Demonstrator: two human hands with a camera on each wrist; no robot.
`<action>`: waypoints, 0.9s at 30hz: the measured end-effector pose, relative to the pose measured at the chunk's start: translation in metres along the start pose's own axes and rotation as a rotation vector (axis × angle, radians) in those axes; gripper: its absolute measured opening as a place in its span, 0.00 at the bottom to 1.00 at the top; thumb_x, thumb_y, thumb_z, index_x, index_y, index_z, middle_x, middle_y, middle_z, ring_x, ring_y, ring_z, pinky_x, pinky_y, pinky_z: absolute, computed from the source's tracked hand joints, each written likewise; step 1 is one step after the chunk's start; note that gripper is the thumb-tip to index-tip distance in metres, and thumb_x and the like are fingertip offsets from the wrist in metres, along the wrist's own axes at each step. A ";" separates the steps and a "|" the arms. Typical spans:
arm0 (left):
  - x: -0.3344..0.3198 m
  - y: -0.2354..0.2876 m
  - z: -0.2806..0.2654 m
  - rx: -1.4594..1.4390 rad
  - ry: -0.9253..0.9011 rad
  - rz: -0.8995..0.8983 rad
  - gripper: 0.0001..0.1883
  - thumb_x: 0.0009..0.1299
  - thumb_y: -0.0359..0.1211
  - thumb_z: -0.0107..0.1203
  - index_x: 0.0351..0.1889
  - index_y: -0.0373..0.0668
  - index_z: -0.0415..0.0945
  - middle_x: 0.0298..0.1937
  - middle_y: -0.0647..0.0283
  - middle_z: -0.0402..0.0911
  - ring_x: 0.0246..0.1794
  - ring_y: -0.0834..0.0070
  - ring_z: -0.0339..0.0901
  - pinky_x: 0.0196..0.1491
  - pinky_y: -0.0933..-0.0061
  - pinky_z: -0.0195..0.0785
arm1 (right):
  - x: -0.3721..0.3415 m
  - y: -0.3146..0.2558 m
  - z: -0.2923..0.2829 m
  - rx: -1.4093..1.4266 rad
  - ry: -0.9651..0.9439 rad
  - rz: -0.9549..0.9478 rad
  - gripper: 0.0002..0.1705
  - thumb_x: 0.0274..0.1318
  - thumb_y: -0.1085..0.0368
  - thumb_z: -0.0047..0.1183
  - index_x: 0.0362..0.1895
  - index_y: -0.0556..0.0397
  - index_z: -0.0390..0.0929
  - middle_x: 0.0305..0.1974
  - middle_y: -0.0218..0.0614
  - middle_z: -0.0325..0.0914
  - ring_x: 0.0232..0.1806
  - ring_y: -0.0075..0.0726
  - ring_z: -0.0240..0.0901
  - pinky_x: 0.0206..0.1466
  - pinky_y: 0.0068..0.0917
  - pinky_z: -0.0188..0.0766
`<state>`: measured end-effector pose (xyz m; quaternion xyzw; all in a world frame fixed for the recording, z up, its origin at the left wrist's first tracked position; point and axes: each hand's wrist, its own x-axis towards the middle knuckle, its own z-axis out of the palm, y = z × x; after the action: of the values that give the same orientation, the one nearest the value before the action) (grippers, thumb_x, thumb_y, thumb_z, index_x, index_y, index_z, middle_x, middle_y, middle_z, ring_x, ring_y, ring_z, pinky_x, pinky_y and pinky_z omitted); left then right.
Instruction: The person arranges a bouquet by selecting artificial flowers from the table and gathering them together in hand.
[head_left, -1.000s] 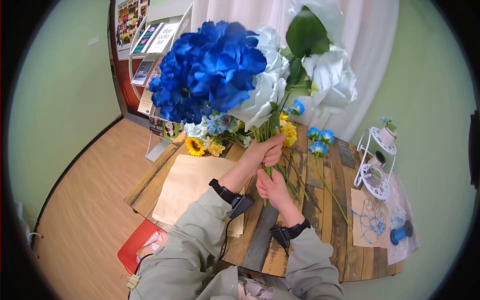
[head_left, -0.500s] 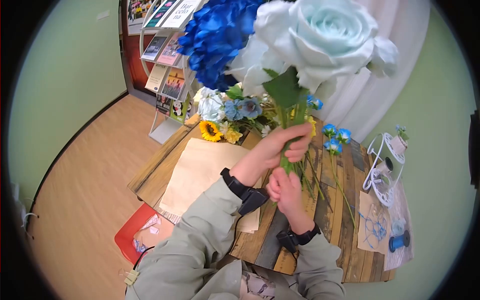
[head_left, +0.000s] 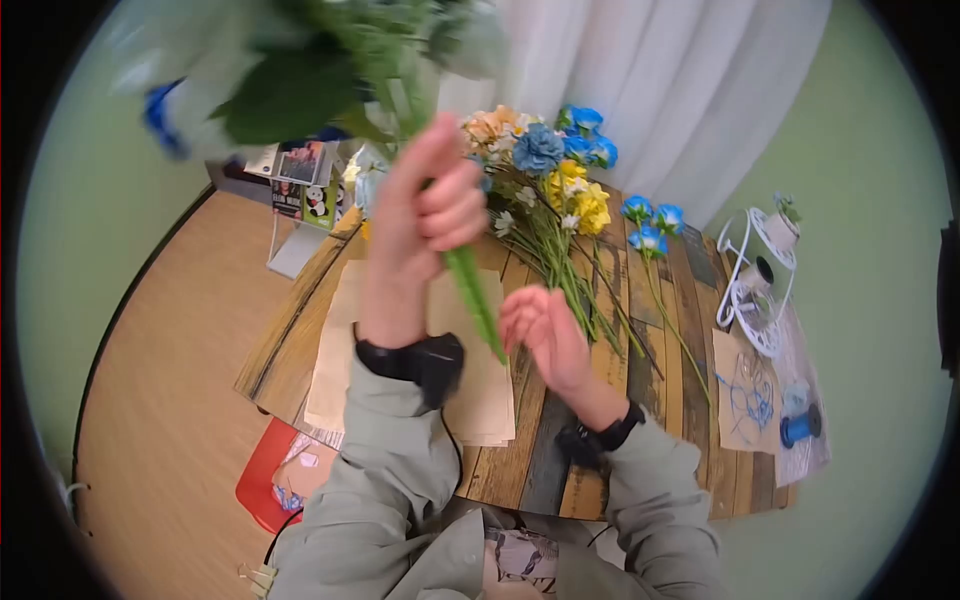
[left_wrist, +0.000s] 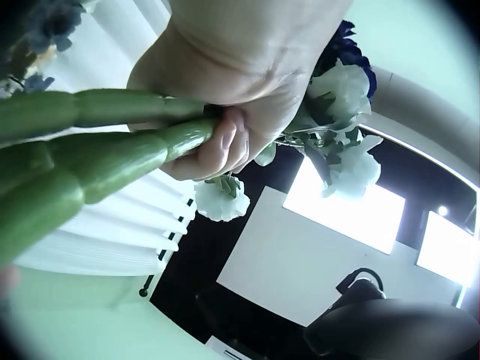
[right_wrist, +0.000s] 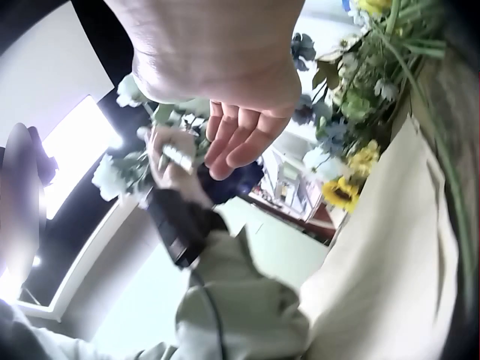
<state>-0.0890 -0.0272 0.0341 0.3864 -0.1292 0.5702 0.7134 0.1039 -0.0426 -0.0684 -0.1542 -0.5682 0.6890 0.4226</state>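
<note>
My left hand point(head_left: 425, 205) grips a bunch of flowers by its green stems point(head_left: 468, 285), raised above the table and tilted to the left. Pale white roses point(left_wrist: 349, 90) and dark blue petals point(left_wrist: 349, 45) show beyond that hand in the left wrist view. In the head view the blooms are blurred and partly cut off at the top. Thick stem ends point(left_wrist: 112, 161) stick out from below the curled fingers. Close to the lower stem tips is my right hand point(head_left: 548, 335), its fingers loosely bent with nothing in them.
Beige wrapping paper point(head_left: 480, 400) lies on the wooden table point(head_left: 540, 440). More flowers point(head_left: 540, 150) lie at the back, with three blue blooms point(head_left: 650, 225) to their right. A white stand point(head_left: 745, 285) and a blue ribbon spool point(head_left: 800, 427) are at the right. A red bin point(head_left: 262, 480) stands below the left edge.
My left hand has swung the bunch up and to the left, tilting its blooms leftward. My right hand has let go of the stems and its fingers have loosened.
</note>
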 end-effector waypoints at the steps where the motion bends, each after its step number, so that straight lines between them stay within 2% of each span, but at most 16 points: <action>1: -0.008 0.012 0.003 0.019 0.025 0.060 0.17 0.75 0.41 0.38 0.22 0.53 0.64 0.10 0.79 0.47 0.05 0.90 0.43 0.07 0.86 0.37 | 0.010 -0.004 -0.014 -0.216 0.060 -0.053 0.19 0.68 0.55 0.32 0.40 0.57 0.67 0.28 0.35 0.74 0.31 0.29 0.72 0.34 0.23 0.67; 2: -0.015 0.024 0.005 0.077 -0.001 0.101 0.16 0.76 0.42 0.38 0.24 0.52 0.64 0.10 0.79 0.47 0.05 0.90 0.43 0.07 0.87 0.37 | 0.024 -0.002 -0.032 -0.608 0.178 -0.075 0.13 0.64 0.59 0.42 0.38 0.57 0.69 0.28 0.36 0.73 0.29 0.29 0.72 0.34 0.22 0.67; 3: -0.022 0.035 0.004 0.090 -0.061 0.148 0.17 0.76 0.42 0.37 0.24 0.52 0.62 0.10 0.79 0.47 0.05 0.90 0.42 0.07 0.87 0.37 | 0.034 0.001 -0.055 -1.017 0.273 -0.120 0.15 0.56 0.58 0.52 0.37 0.58 0.70 0.33 0.40 0.74 0.35 0.34 0.72 0.39 0.27 0.67; 4: -0.034 0.050 0.009 0.146 -0.074 0.267 0.17 0.76 0.41 0.36 0.23 0.51 0.59 0.10 0.79 0.48 0.06 0.90 0.42 0.07 0.87 0.37 | 0.049 0.009 -0.097 -1.711 0.360 -0.294 0.22 0.50 0.53 0.57 0.39 0.59 0.70 0.43 0.45 0.71 0.46 0.41 0.69 0.46 0.34 0.65; 5: -0.038 0.055 0.013 0.110 -0.137 0.307 0.18 0.76 0.39 0.36 0.21 0.49 0.54 0.10 0.76 0.49 0.06 0.89 0.43 0.09 0.86 0.39 | 0.057 0.010 -0.107 -1.821 0.391 -0.086 0.32 0.47 0.51 0.59 0.51 0.58 0.67 0.50 0.48 0.67 0.53 0.49 0.63 0.52 0.39 0.62; 6: -0.042 0.060 0.015 0.113 -0.140 0.306 0.18 0.76 0.39 0.36 0.21 0.49 0.54 0.10 0.76 0.49 0.06 0.89 0.43 0.09 0.86 0.39 | 0.062 0.011 -0.111 -1.819 0.392 -0.090 0.32 0.47 0.51 0.59 0.51 0.58 0.67 0.50 0.48 0.67 0.53 0.49 0.63 0.52 0.39 0.62; 8: -0.052 0.070 0.016 0.186 -0.085 0.432 0.18 0.76 0.38 0.37 0.20 0.49 0.53 0.10 0.76 0.48 0.06 0.88 0.43 0.10 0.85 0.39 | 0.073 0.015 -0.117 -2.029 0.482 0.190 0.47 0.43 0.49 0.60 0.63 0.57 0.54 0.50 0.50 0.66 0.52 0.52 0.64 0.51 0.40 0.64; 9: -0.054 0.073 0.017 0.194 -0.079 0.449 0.19 0.76 0.38 0.37 0.20 0.49 0.53 0.09 0.75 0.48 0.06 0.87 0.42 0.10 0.85 0.38 | 0.080 0.016 -0.121 -1.963 0.438 0.368 0.55 0.42 0.49 0.60 0.69 0.55 0.43 0.49 0.53 0.67 0.53 0.56 0.64 0.49 0.43 0.67; 12: -0.057 0.079 0.013 0.174 -0.058 0.473 0.19 0.76 0.38 0.37 0.19 0.48 0.53 0.09 0.75 0.48 0.06 0.88 0.42 0.10 0.84 0.38 | 0.098 0.029 -0.150 -1.880 0.464 0.324 0.54 0.42 0.51 0.59 0.69 0.55 0.42 0.45 0.54 0.71 0.48 0.55 0.69 0.46 0.42 0.70; 13: -0.058 0.080 0.012 0.174 -0.056 0.474 0.19 0.76 0.38 0.37 0.19 0.48 0.53 0.09 0.75 0.48 0.06 0.88 0.42 0.10 0.84 0.38 | 0.102 0.029 -0.157 -1.768 0.494 0.363 0.49 0.43 0.55 0.58 0.67 0.55 0.47 0.36 0.52 0.75 0.39 0.54 0.73 0.42 0.41 0.71; 14: -0.057 0.081 0.010 0.135 -0.068 0.456 0.19 0.76 0.38 0.37 0.19 0.48 0.53 0.09 0.75 0.48 0.06 0.88 0.42 0.10 0.84 0.38 | 0.102 0.031 -0.165 -1.770 0.491 0.364 0.49 0.43 0.55 0.58 0.67 0.55 0.47 0.36 0.52 0.75 0.39 0.54 0.73 0.42 0.41 0.71; 16: -0.056 0.081 0.008 0.094 -0.078 0.442 0.19 0.76 0.38 0.37 0.19 0.48 0.53 0.09 0.75 0.48 0.06 0.88 0.42 0.10 0.84 0.38 | 0.101 0.033 -0.181 -1.565 0.548 -0.189 0.43 0.44 0.57 0.57 0.63 0.56 0.53 0.31 0.50 0.76 0.32 0.54 0.74 0.38 0.42 0.70; 17: -0.055 0.081 0.007 0.046 -0.084 0.428 0.19 0.76 0.37 0.36 0.20 0.48 0.53 0.09 0.76 0.48 0.05 0.88 0.43 0.10 0.85 0.39 | 0.099 0.022 -0.184 -1.394 0.583 -0.022 0.39 0.44 0.57 0.57 0.60 0.56 0.58 0.30 0.48 0.76 0.31 0.52 0.74 0.35 0.42 0.68; 18: -0.054 0.081 0.006 -0.003 -0.091 0.414 0.18 0.76 0.37 0.36 0.20 0.48 0.53 0.09 0.76 0.48 0.05 0.89 0.43 0.10 0.85 0.39 | 0.099 0.019 -0.191 -1.390 0.613 -0.152 0.40 0.44 0.56 0.58 0.61 0.54 0.58 0.28 0.47 0.75 0.28 0.48 0.72 0.34 0.40 0.67; 24: -0.049 0.081 -0.001 -0.095 -0.112 0.371 0.19 0.76 0.39 0.34 0.20 0.49 0.52 0.09 0.77 0.46 0.06 0.89 0.41 0.11 0.84 0.39 | 0.087 -0.008 -0.215 -1.464 0.646 -0.203 0.39 0.48 0.58 0.57 0.64 0.52 0.56 0.33 0.50 0.75 0.30 0.48 0.72 0.35 0.39 0.67; 27: -0.047 0.081 -0.003 -0.098 -0.130 0.367 0.19 0.76 0.40 0.34 0.21 0.49 0.52 0.09 0.77 0.47 0.06 0.88 0.42 0.11 0.84 0.40 | 0.086 -0.022 -0.225 -1.509 0.678 -0.189 0.38 0.52 0.61 0.53 0.66 0.54 0.53 0.41 0.58 0.74 0.38 0.57 0.73 0.40 0.43 0.67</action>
<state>-0.1790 -0.0542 0.0354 0.3570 -0.2710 0.6576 0.6055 0.2176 0.1692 -0.0943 -0.5468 -0.7300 0.0012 0.4099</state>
